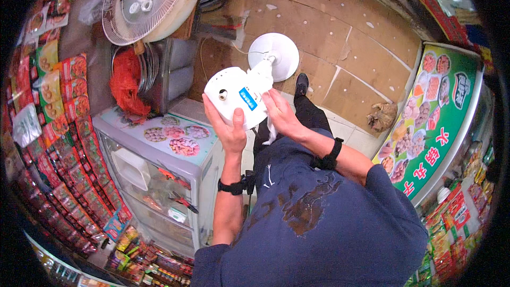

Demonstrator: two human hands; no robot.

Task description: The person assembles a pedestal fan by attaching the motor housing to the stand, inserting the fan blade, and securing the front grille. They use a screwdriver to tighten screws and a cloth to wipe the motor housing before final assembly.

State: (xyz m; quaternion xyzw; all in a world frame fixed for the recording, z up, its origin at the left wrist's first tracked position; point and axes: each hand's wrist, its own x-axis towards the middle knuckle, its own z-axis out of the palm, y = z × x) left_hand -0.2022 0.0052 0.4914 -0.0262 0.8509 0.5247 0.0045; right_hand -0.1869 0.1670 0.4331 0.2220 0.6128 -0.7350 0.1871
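Person's got the white fan head (235,105) out in front of the waist, round face tilted up, w/ the blue label (247,99) & stubby shaft (222,95) both showing; beyond it, the round white base (285,57) is down on the cardboard-covered floor (324,21); can't tell from here if head & base are joined, as a crumpled white bit hides the neck.

Fingers of the left hand (230,134) are spread wide round the near-left rim, thumb on the face just below the label; fingers of the right hand (285,118) lie close together, nearly flat, on the right side, apparently holding a white cloth (271,134) bunched beneath, its end hanging below; looks like a wipe-down, I'd say.

To do it well: hold that left grip broad, so the head can't roll while the right presses; use light, even strokes, shaft out to rim, & refold the cloth to a clean side as req'd; go easy over the label, since rubbing could lift a corner; any openings nr. the rim prob. want a dry corner; turn the head bit by bit rather than reaching across; mind the loose cloth end doesn't snag the shaft.
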